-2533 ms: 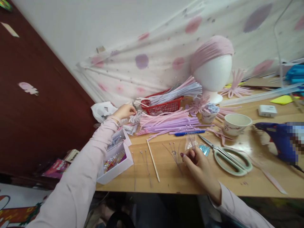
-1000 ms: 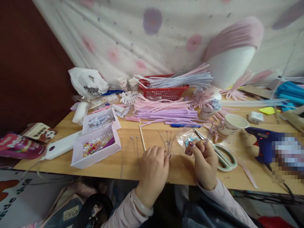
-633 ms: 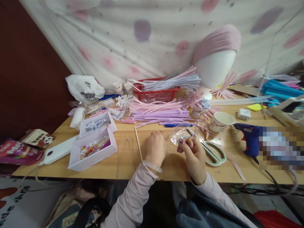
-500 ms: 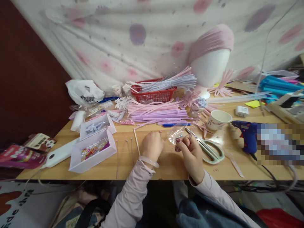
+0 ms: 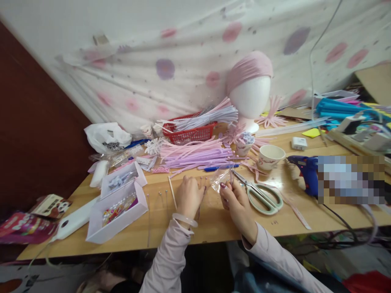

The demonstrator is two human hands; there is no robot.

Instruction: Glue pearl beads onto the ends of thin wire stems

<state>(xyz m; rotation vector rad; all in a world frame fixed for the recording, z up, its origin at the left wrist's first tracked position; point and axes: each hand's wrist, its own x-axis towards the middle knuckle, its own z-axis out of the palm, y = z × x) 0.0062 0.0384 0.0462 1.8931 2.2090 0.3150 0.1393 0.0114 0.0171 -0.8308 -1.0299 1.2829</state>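
Observation:
My left hand [image 5: 187,197], a pale bangle at its wrist, is lowered to the tabletop with curled fingers. Right beside its thumb lie thin stems with small pink bead heads [image 5: 206,178]; whether the fingertips grip one is hidden. My right hand [image 5: 238,205] is closed in a pinch on a few thin bead-headed stems [image 5: 231,176] that point up and away. A clear plastic bag [image 5: 217,182] lies just beyond it. Scissors with pale green handles [image 5: 264,199] rest to its right. A whitish stick [image 5: 172,191] and more bead-headed stems [image 5: 166,199] lie left of my left hand.
White boxes [image 5: 116,219] of beads and flowers stand left. Pink and purple pipe cleaners [image 5: 195,152], a blue pen [image 5: 220,167] and a red basket [image 5: 192,136] lie behind. A paper cup [image 5: 271,158], blue glue gun [image 5: 307,173] and foam head [image 5: 252,95] stand right.
The camera view has tilted and shifted, so the table sits lower in it. My right hand's stems have swung from leaning right to nearly upright. My left hand stays low over the table.

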